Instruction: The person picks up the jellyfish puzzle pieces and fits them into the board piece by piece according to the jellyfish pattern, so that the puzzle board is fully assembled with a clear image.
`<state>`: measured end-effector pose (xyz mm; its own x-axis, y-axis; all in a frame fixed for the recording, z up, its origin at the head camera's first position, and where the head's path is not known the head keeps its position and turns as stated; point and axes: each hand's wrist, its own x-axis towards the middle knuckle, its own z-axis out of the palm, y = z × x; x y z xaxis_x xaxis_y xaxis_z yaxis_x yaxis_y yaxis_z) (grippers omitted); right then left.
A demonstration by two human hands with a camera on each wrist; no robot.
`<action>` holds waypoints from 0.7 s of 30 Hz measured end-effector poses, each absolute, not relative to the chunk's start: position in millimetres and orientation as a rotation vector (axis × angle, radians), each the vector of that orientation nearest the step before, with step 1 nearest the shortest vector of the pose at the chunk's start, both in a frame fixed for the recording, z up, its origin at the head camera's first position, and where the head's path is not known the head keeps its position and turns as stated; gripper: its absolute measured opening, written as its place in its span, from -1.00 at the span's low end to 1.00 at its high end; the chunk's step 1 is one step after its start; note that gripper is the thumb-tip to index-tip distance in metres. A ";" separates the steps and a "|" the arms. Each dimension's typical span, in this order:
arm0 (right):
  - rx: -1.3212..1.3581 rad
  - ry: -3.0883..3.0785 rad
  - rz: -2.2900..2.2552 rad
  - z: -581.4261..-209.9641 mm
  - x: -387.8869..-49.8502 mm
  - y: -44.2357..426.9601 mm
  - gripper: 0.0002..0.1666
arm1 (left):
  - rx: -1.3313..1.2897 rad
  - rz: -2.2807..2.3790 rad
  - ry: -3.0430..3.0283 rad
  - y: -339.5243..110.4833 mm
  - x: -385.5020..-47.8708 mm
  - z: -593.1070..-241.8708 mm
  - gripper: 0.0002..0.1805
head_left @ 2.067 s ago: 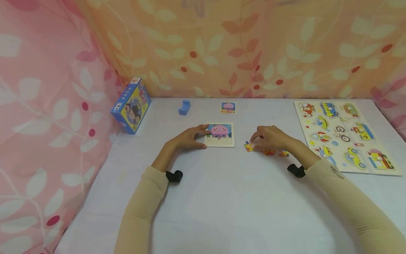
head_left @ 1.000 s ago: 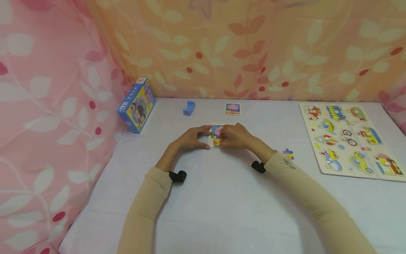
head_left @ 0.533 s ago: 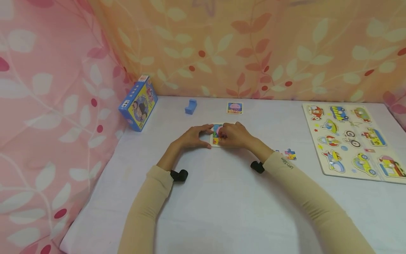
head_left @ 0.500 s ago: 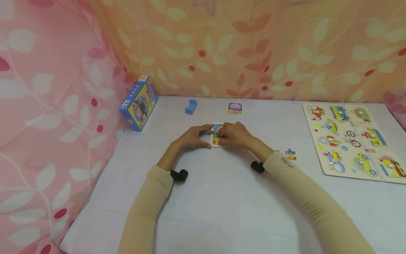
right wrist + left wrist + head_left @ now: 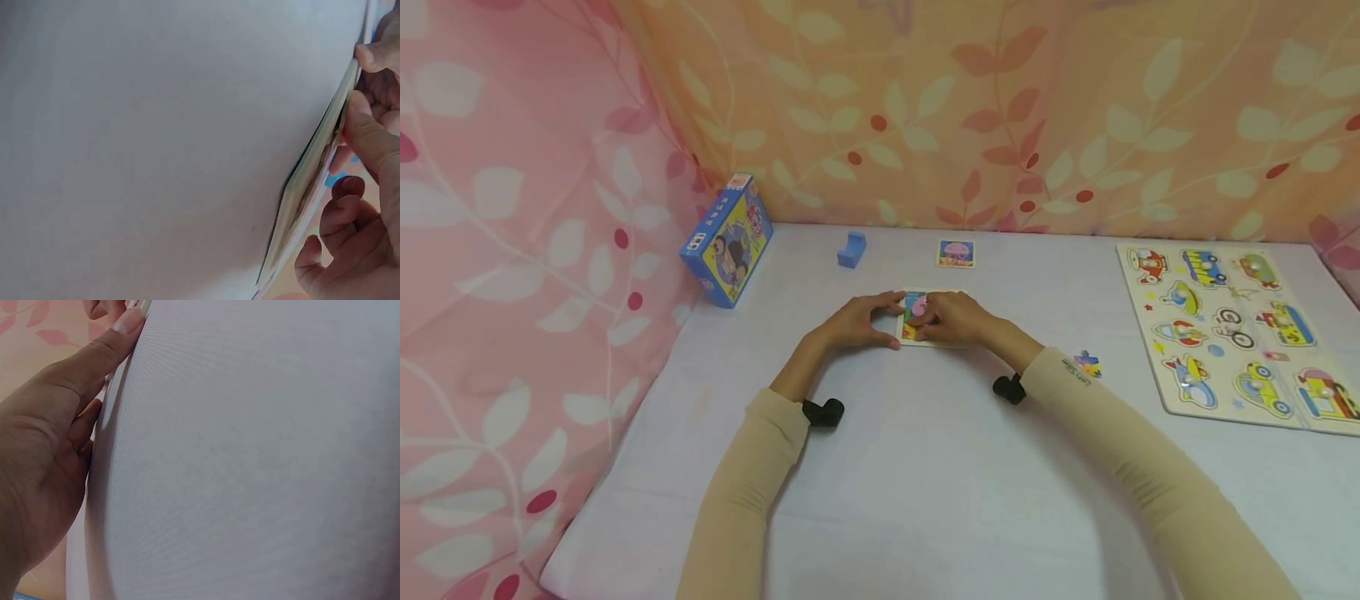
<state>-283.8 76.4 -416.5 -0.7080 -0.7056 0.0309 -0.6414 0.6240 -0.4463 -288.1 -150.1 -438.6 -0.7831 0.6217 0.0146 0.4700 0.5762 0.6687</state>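
A small jigsaw tray with a pink octopus picture lies flat mid-table. My left hand is at its left side, thumb and forefinger spread and touching that edge. Over its lower part my right hand bends down, thumb and forefinger on a yellow-orange puzzle piece in the bottom row. The right hand hides most of the tray's right half. From the right wrist, the tray appears edge-on, with the thumb on its surface and the other fingers curled. A loose puzzle piece lies beside the right sleeve.
Behind the tray lies a small octopus picture card. A blue plastic block and an upright blue-yellow box stand at the back left. To the right is a large vehicle peg puzzle board. Floral cloth hangs behind.
The right hand has brought a piece from the loose ones on the right to the tray's lower left. Its fingers have shifted slightly since. The left hand stays at the edge.
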 end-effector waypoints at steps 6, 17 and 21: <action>-1.078 2.613 -0.715 -418.3 -289.8 79.6 -0.63 | 0.895 1.001 2.583 -149.8 -287.7 -439.2 -0.34; -1.065 2.715 -0.544 -411.6 -292.6 77.2 -0.68 | 0.934 1.035 2.588 -152.5 -289.8 -437.8 -0.34; -1.045 2.723 -0.578 -407.3 -285.3 89.6 -0.73 | 0.917 1.041 2.576 -151.5 -289.5 -440.4 -0.36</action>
